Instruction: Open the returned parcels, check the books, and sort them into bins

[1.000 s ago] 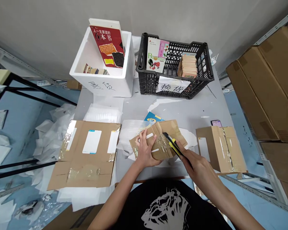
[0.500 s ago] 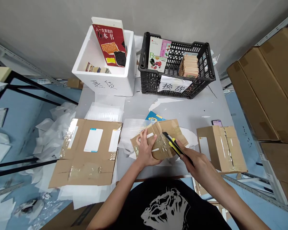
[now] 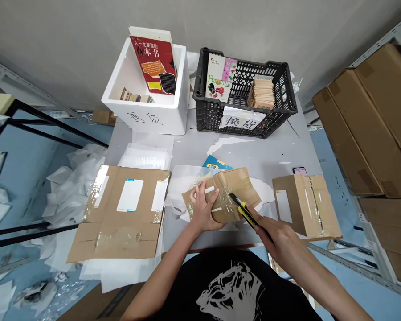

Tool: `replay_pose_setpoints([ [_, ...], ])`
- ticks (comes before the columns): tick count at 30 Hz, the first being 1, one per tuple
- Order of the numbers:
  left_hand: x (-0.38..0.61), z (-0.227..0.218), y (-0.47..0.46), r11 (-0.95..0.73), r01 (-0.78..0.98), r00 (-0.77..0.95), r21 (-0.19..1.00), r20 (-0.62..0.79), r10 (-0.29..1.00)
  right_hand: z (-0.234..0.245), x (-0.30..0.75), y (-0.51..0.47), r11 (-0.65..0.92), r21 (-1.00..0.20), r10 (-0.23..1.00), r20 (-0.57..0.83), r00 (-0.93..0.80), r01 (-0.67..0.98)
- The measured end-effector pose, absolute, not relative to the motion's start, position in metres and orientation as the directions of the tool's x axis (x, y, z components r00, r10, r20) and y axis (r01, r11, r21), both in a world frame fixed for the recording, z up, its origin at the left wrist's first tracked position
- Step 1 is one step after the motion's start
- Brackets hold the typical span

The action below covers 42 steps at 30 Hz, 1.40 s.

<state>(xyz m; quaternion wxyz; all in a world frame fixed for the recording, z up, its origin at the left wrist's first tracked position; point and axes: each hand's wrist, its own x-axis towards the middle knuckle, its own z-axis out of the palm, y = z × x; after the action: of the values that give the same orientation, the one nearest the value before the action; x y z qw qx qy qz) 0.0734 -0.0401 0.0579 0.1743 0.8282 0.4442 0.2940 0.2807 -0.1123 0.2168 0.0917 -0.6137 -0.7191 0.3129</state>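
Slitting cleanly likely needs shallow strokes, right hand (image 3: 276, 232) wrapped round the slim black-and-yellow box cutter (image 3: 246, 212), left hand (image 3: 204, 208) half-spread holding the left side of the creased brown cardboard parcel (image 3: 224, 215).

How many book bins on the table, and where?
2. The white foam box at the back left, and the black crate to its right. Both stand beyond the cardboard package under the left hand. None look hidden.

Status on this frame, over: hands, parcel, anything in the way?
Left hand spread on cardboard parcel. Right hand gripping yellow-and-black utility knife, blade over the parcel's clear tape; contact unclear. Blue booklet beyond parcel, partly covered.
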Motion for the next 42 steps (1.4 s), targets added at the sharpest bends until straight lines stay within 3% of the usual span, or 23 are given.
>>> replay_pose_setpoints([
  [13, 0.073, 0.067, -0.036, -0.501, 0.681, 0.437, 0.534, 0.253, 0.863, 0.234, 0.294, -0.141, 0.005, -0.557, 0.946, -0.266, -0.184, 0.83],
  [17, 0.076, 0.084, -0.025, -0.48, 0.698, 0.408, 0.531, 0.256, 0.876, 0.231, 0.322, -0.124, -0.099, -0.451, 0.984, -0.176, 0.02, 0.887],
  [20, 0.084, 0.107, -0.019, -0.437, 0.737, 0.372, 0.515, 0.23, 0.899, 0.195, 0.337, -0.087, -0.24, -0.276, 0.971, -0.094, 0.222, 0.931],
  [25, 0.105, 0.124, -0.02, -0.33, 0.826, 0.306, 0.458, 0.129, 0.943, 0.093, 0.335, -0.012, -0.343, -0.109, 0.915, -0.263, 0.305, 0.933],
  [30, 0.138, 0.092, -0.035, -0.287, 0.886, 0.275, 0.365, 0.085, 0.958, 0.019, 0.334, 0.012, -0.373, -0.035, 0.879, -0.333, 0.341, 0.927],
  [36, 0.155, 0.086, -0.038, -0.284, 0.911, 0.305, 0.299, -0.026, 0.952, -0.009, 0.356, 0.005, -0.413, -0.142, 0.85, -0.415, 0.325, 0.9],
  [39, 0.132, 0.097, -0.029, -0.285, 0.923, 0.317, 0.257, -0.091, 0.944, -0.007, 0.357, -0.011, -0.507, -0.423, 0.854, -0.361, 0.374, 0.751],
  [42, 0.103, 0.1, -0.024, -0.23, 0.947, 0.267, 0.225, -0.147, 0.952, -0.001, 0.34, -0.046, -0.573, -0.717, 0.808, -0.414, 0.419, 0.397],
])
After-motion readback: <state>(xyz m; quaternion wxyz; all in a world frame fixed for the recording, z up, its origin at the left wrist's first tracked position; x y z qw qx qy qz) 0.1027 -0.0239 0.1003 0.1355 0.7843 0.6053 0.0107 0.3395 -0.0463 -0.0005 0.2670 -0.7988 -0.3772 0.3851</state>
